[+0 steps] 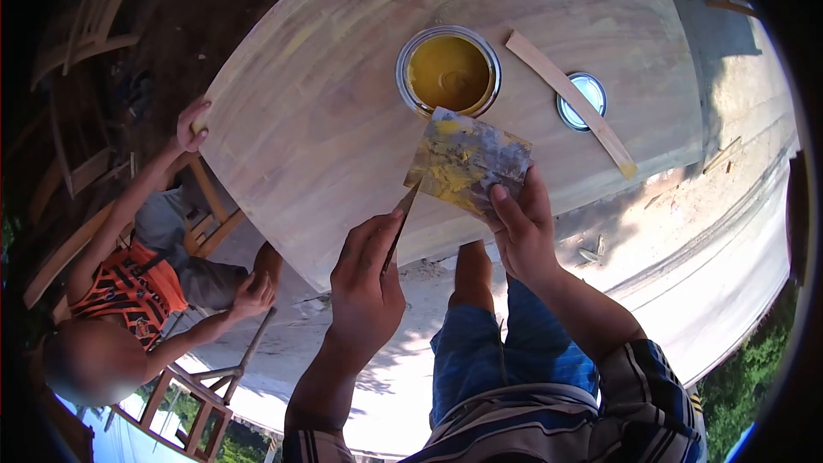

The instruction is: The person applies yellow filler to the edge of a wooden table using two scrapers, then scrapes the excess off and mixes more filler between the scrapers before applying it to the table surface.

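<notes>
My left hand (369,279) is closed round a thin putty knife (403,219), whose tip meets the lower left edge of a paint-smeared flat board (467,159). That board, streaked yellow and grey, is pinched at its lower right corner by my right hand (525,227), thumb on top. Just beyond the board stands an open round can (447,71) of yellow-brown paste, on a large pale wooden panel (343,77). Right of the can, a wooden stick (570,99) with a yellow end lies across a round metal lid (591,90).
At the left, a seated person in an orange top (141,287) rests one hand on the panel's left edge. Wooden chair frames (94,17) stand at the upper left, another (176,403) at the lower left. Small debris (593,249) lies on the ground at the right.
</notes>
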Motion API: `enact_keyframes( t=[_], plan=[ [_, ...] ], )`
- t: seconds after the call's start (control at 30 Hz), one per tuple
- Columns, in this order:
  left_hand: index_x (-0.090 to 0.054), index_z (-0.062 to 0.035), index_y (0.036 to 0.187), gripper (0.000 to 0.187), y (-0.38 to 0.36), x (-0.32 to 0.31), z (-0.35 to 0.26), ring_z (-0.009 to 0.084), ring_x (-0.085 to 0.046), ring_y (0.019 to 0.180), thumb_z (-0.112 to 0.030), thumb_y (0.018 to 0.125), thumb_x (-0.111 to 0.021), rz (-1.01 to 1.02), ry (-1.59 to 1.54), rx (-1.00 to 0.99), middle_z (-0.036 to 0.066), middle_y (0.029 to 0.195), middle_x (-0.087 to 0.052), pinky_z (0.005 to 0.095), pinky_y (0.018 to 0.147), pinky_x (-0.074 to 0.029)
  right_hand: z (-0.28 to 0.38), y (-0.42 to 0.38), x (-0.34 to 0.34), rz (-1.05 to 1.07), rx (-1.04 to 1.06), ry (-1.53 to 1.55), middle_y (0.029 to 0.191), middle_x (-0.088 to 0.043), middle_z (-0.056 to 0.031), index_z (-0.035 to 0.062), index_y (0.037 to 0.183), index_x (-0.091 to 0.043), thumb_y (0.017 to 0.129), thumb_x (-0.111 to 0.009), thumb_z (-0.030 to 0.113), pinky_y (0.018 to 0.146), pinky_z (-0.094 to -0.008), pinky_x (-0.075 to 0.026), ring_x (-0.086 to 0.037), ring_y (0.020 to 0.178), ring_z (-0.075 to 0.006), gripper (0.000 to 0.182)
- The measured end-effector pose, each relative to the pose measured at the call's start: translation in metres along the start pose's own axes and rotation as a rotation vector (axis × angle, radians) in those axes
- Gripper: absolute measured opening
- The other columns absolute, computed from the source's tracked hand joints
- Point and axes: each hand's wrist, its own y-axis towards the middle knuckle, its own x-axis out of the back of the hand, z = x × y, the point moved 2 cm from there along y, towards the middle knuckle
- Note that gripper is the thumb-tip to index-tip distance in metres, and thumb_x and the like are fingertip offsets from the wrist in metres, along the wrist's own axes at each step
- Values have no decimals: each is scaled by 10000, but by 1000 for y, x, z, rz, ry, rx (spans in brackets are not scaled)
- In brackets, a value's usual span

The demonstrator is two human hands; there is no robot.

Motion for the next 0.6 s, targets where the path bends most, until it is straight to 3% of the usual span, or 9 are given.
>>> enact_keyframes(
  t=[0.1,0.23,0.37,0.47,0.6],
  plan=[
    [-544,27,1195,310,-13,2,2,300,-608,998,1,893,-482,-21,-6,35,203,1117,-572,325,813,-479,-8,-2,1,42,-9,74,1307,-439,-100,64,1366,-267,962,-403,38,1038,-392,-382,-460,1214,-197,427],
    [-546,32,1188,305,-33,-8,0,279,-606,978,1,891,-485,80,-134,139,201,1094,-576,319,834,-466,-19,-5,-2,75,25,5,1314,-438,-83,67,1376,-256,967,-401,43,1040,-370,-364,-447,1224,-185,435],
    [-550,39,1181,300,-46,-2,14,253,-602,945,-10,893,-486,-16,-172,185,191,1080,-579,302,829,-457,-37,-11,4,104,4,-121,1289,-453,-66,67,1359,-276,967,-420,60,1009,-332,-367,-450,1199,-158,417],
    [-556,4,1196,335,-57,14,29,307,-615,975,32,868,-493,-128,-154,228,206,1093,-582,342,811,-488,-43,-12,0,155,-3,-170,1260,-464,-58,70,1339,-298,966,-431,70,983,-314,-376,-456,1171,-141,395],
    [-579,13,1187,291,-63,65,36,293,-607,1013,-44,916,-491,-360,91,202,193,1105,-606,341,830,-473,-55,-3,-17,252,-83,-205,1229,-479,-63,71,1305,-334,967,-429,74,978,-306,-378,-463,1162,-141,351]
  ],
)
